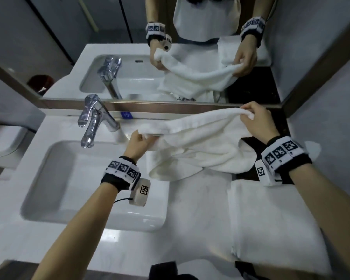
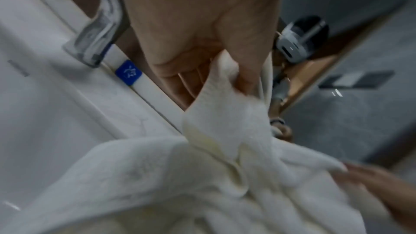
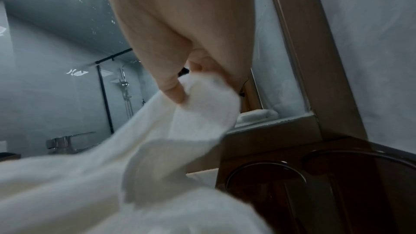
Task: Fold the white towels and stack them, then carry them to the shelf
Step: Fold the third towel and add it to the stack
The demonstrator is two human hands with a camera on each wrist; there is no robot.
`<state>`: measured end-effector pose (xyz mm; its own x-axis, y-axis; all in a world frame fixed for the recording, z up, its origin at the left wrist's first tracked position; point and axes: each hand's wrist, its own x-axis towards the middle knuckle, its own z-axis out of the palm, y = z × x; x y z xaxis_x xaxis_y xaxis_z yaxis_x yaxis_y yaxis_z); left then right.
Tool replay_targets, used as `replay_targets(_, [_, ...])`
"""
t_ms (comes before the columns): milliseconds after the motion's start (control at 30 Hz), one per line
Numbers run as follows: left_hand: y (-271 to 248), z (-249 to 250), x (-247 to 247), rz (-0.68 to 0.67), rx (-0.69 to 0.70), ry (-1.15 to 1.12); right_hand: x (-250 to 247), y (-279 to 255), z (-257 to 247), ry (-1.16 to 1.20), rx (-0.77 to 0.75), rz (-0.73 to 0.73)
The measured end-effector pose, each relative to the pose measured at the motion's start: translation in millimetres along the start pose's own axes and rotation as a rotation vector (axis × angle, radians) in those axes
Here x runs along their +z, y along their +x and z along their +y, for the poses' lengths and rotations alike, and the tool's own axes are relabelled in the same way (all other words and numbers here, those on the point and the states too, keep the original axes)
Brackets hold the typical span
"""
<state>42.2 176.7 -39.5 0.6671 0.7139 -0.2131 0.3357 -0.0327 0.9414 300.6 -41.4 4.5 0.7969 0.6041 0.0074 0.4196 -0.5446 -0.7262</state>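
Holding the loose towel [image 1: 194, 142] off the counter [image 1: 200, 209] by its far edge: my left hand [image 1: 137, 141] pinches one corner near the faucet [image 1: 93, 120], my right hand [image 1: 257, 118] pinches the other, higher, by the mirror. Long axis runs left-right between grips; slack hangs toward me. Folded towel [image 1: 271, 225] lies nearer my right.

faucet [image 1: 93, 120] blocks left | mirror frame [image 1: 170, 107] behind | countertop [image 1: 198, 209] front open

head overhead, wrists close, sharing towel [image 1: 200, 146]
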Motion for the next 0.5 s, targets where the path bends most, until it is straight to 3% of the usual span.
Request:
replay_targets(133, [-16.2, -4.2, 20.2, -0.141, 0.343, 0.356, 7.9, -6.9, 4.8, -0.022, -0.014, -0.083])
replay_targets(200, [-27.3, -11.0, 39.8, -0.267, 0.432, 0.543, 12.1, -11.2, 8.4, -0.03, 0.009, -0.094])
replay_targets(333, [-42.3, -31.1, 81.0, -0.416, 0.388, 0.879, 17.6, -21.6, 14.6, -0.053, 0.035, -0.145])
replay_targets(500, [-42.4, -44.8, 108.8, -0.292, 0.329, 0.964, 16.3, -34.8, 22.5, -0.087, 0.025, -0.21])
